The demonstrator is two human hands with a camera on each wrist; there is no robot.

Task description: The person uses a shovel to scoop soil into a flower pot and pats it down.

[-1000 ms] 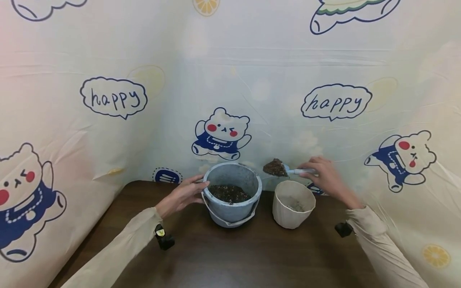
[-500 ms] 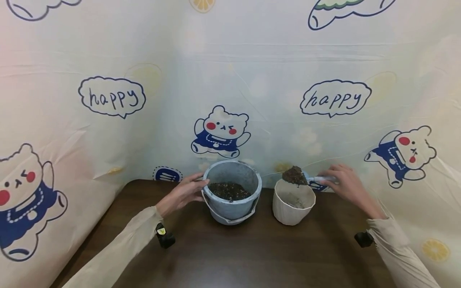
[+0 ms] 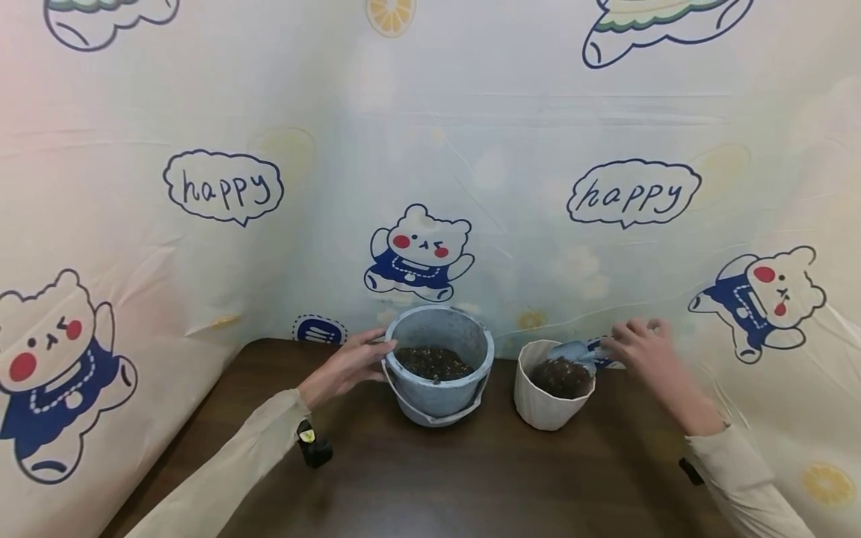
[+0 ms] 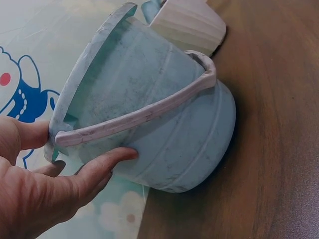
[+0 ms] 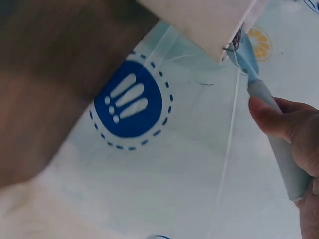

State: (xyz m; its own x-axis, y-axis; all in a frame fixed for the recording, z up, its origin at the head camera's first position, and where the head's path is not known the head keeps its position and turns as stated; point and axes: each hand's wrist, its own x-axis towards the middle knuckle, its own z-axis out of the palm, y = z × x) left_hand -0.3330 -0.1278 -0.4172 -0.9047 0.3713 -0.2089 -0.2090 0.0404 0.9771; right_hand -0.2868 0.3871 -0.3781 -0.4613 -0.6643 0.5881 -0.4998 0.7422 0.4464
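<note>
My left hand (image 3: 350,370) holds the rim of a blue bucket (image 3: 440,400) with dark soil (image 3: 433,363) inside. In the left wrist view the thumb lies at the bucket's rim, and the other fingers sit against its outer wall below the pale handle (image 4: 134,116). My right hand (image 3: 649,355) grips a small trowel by its grey handle (image 5: 279,149), to the right of a white ribbed pot (image 3: 537,407). The trowel's blue blade (image 3: 568,350) is tipped over the pot's rim, and a mound of soil (image 3: 563,377) lies under it inside the pot.
Bucket and pot stand side by side near the back of a dark brown wooden table (image 3: 430,486). Directly behind them hangs a pale printed cloth (image 3: 511,246), which also runs along both sides.
My right hand has moved right and lowered the soil-laden trowel from above to the pot, tilting its blade; soil now lies in the pot. My left hand stays at the bucket.
</note>
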